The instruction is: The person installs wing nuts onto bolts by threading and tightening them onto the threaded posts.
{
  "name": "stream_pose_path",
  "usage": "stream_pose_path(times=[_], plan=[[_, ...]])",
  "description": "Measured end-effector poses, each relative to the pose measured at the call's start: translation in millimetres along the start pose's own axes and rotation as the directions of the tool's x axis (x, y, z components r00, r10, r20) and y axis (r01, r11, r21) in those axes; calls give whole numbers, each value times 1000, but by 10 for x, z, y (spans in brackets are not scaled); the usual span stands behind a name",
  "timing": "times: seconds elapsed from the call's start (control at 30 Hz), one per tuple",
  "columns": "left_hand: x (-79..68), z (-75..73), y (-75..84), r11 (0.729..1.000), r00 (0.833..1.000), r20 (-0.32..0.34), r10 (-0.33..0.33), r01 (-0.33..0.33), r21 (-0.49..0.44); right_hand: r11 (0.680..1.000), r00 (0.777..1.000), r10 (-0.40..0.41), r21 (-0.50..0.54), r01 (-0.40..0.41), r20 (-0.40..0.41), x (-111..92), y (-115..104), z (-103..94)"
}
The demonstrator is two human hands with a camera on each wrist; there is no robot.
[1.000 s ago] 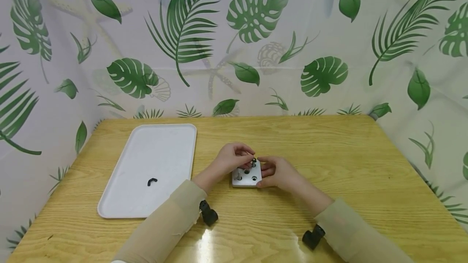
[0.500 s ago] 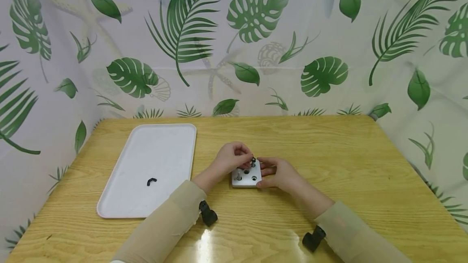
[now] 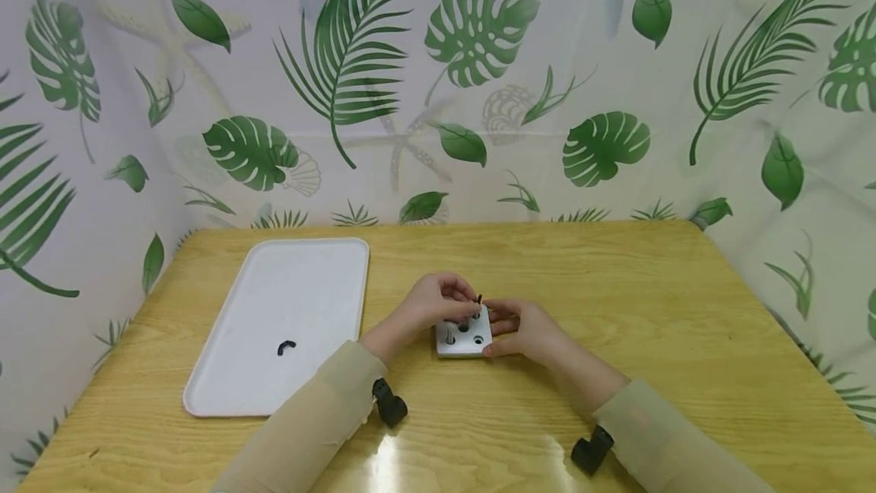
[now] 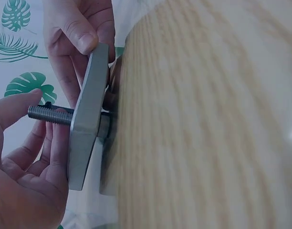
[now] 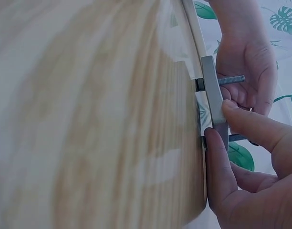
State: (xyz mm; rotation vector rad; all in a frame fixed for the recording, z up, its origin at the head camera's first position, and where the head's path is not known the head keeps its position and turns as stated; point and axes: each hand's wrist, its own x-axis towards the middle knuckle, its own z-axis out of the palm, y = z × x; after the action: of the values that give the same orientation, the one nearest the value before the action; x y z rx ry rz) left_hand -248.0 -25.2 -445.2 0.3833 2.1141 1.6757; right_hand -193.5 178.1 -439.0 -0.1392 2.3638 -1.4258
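A square, pale metal plate [image 3: 465, 347] with several holes sits in the middle of the table, raised a little on bolt heads. Two threaded bolts stand up through it, the near-left bolt [image 3: 449, 335] bare. On the far-right one is a small black wing nut [image 3: 480, 300], which the thumb and fingers of my left hand [image 3: 433, 301] pinch, partly hiding it. My right hand [image 3: 525, 328] grips the plate's right edge between thumb and fingers. In the right wrist view, that thumb rests on the plate's [image 5: 212, 90] upper face, with a finger underneath.
To the left lies a white tray [image 3: 301, 272] with a curved black piece [image 3: 286, 347] on it, similar to a wing nut. Patterned leaf cloth [image 3: 513, 173] hangs behind the wooden table [image 3: 650, 310] and along its sides.
The wing nut has turned on its bolt, one wing now pointing up beside my left fingertips. My right hand keeps its hold on the plate. The head view has tilted slightly.
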Motion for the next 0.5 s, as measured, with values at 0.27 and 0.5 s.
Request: stream_pose_path(times=[0.27, 0.5], plan=[[-3, -18, -5, 999, 999, 37, 22, -21, -26, 1000, 1000, -30, 9, 30, -4, -14, 14, -18], [14, -22, -20, 998, 1000, 28, -1, 3, -59, 1000, 1000, -20, -7, 20, -20, -12, 5, -4]])
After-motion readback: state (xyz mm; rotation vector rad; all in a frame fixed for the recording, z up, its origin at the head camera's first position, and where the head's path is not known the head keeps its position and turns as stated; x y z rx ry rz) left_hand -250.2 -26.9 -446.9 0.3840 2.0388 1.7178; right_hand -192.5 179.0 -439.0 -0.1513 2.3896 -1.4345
